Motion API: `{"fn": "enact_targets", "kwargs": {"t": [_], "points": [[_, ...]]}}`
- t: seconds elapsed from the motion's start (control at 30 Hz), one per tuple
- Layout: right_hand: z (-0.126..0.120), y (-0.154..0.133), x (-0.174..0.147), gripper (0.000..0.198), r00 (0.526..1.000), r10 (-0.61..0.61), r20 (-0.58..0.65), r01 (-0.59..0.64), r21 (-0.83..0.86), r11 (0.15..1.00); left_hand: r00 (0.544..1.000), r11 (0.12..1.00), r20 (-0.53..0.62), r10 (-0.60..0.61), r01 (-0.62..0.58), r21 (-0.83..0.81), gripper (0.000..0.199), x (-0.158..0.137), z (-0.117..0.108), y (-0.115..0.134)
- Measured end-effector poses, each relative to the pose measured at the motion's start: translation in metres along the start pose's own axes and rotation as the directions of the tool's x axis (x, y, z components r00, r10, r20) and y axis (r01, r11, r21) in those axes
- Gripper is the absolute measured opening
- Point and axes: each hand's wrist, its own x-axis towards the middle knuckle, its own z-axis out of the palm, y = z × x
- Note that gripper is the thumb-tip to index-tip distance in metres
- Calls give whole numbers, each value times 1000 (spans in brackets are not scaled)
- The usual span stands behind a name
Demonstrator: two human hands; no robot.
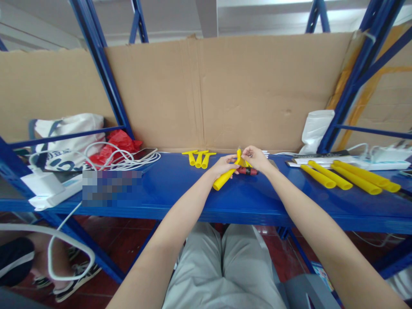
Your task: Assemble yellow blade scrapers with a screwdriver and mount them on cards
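My left hand (225, 165) is closed around a yellow tapered tube (223, 179), its round open end tilted toward me. Fingers of my right hand (254, 157) pinch at a yellow piece (240, 158) at the tube's far end; its exact shape is partly hidden by the fingers. Just beneath my hands, a dark red and black object (247, 171) lies on the blue shelf top (180, 193). To the left of my hands lie three yellow T-shaped pieces with tubular stems (202, 159), side by side.
Several yellow tubes (357, 178) lie at the right near a white power strip (383, 164). A white plastic bag (317, 128) leans by the blue post. On the left are coiled white cables (141, 161), a red bag (120, 143) and a cloth bag (71, 128). Cardboard (225, 94) stands behind.
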Motion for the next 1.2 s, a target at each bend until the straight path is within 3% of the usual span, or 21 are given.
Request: {"fn": "enact_targets", "kwargs": {"t": [0.83,1.2], "points": [[11,-7,-6,8,995,-41,-86,38,-26,999,999,993,-23,-32,29,-115,59,3,-2,-1],[11,-4,-4,6,993,-65,-99,70,46,997,1000,986,8,-8,9,-164,59,0,-1,5]]}}
